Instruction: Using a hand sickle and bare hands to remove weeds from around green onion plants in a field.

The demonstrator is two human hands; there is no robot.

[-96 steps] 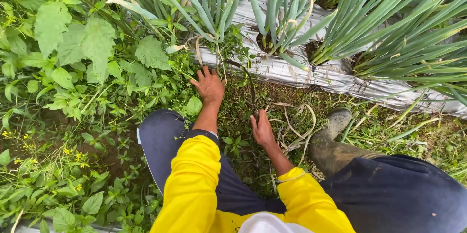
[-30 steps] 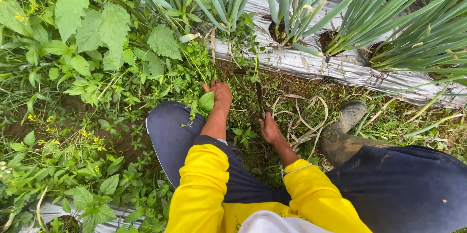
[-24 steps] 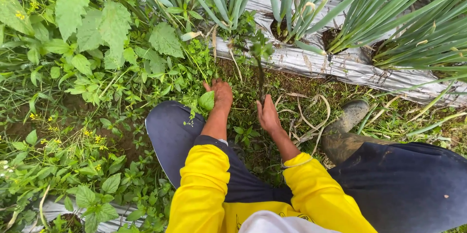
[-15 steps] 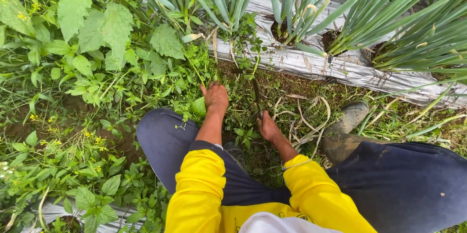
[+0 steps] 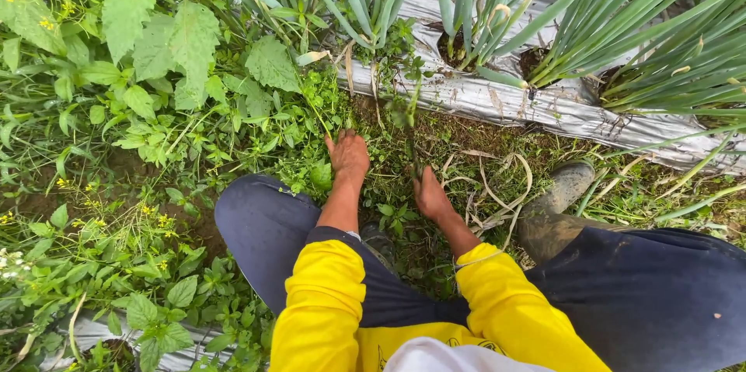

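Crouching over the furrow, you have your left hand (image 5: 348, 156) spread flat, fingers splayed into the low weeds (image 5: 392, 213) beside the silver mulch film (image 5: 497, 104). Your right hand (image 5: 430, 195) is closed around a thin upright stem (image 5: 409, 139) between your knees. That stem looks light, soft and easily snapped, so take hold low, close to the soil, where it is likely toughest; damp leaves may slip.
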